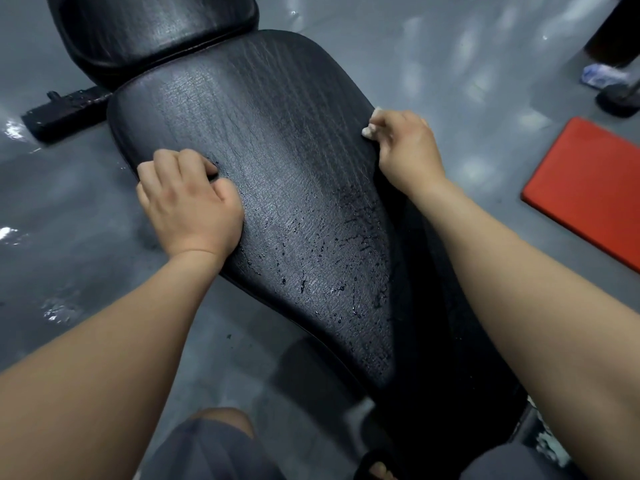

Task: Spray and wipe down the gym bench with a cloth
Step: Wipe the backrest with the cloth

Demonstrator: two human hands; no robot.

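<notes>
Right hand grip: the right hand (405,150) is curled tight on a white cloth (370,129); only a small wad of it shows past the fingers.
Cloth position: against the right edge of the long bench pad (277,150), about midway along its length.
Left hand grip: the left hand (190,202) holds the pad's left edge, fingers curled over the rim and thumb lying on the top surface.
Arms: both forearms are bare and reach in from the bottom of the view, one on each side of the pad.
Bench pad surface: black, grained vinyl, with wet droplets (329,258) scattered over the nearer half, thickest toward the right side; the far half looks duller and shows few drops.
Second pad: a shorter black pad (156,26) sits just beyond the long pad's far end.
Bench frame: a black bar (65,109) lies on the floor to the far left of the pads.
Floor: grey floor (69,220), glossy, with light reflections.
Right side: a red mat (585,188) lies flat on the floor, well apart from the bench.
Person: grey shorts (207,452) and a black sandal (377,465) show at the bottom edge.
</notes>
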